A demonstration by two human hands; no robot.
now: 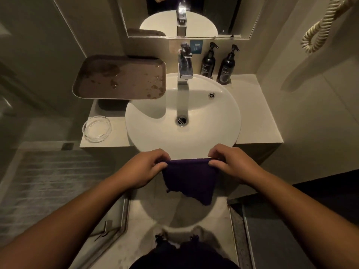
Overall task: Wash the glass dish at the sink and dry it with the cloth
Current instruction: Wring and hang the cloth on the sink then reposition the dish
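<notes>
Nearest, both hands are gripping one thing: the left hand [144, 167] and the right hand [234, 165] are each pinching an upper corner of the cloth [189, 178], fingers curled over its top edge, holding it stretched between them just in front of the sink [221, 133]. The cloth is dark purple, soft and matte, and is hanging down in a folded, uneven drape with a ragged lower edge.

Beyond the hands, the sink is sitting as a round, glossy white bowl with a metal drain at its centre; no water is running from the tap [184, 68], a squared chrome column. To the left, on the pale counter [258, 113], the dish [97, 129] is resting well apart from both hands. It is small, round, thick-walled clear glass, and looks empty; whether it is wet cannot be told.

Judging from this, either the washing is not yet begun or the dish is already finished and set aside, with the cloth being spread or folded; the frame is not settling which.

Farther back, a brown rectangular tray [119, 77] with rounded corners is carrying scattered wet blotches, and two dark pump bottles [217, 64] are standing against the wall.
</notes>
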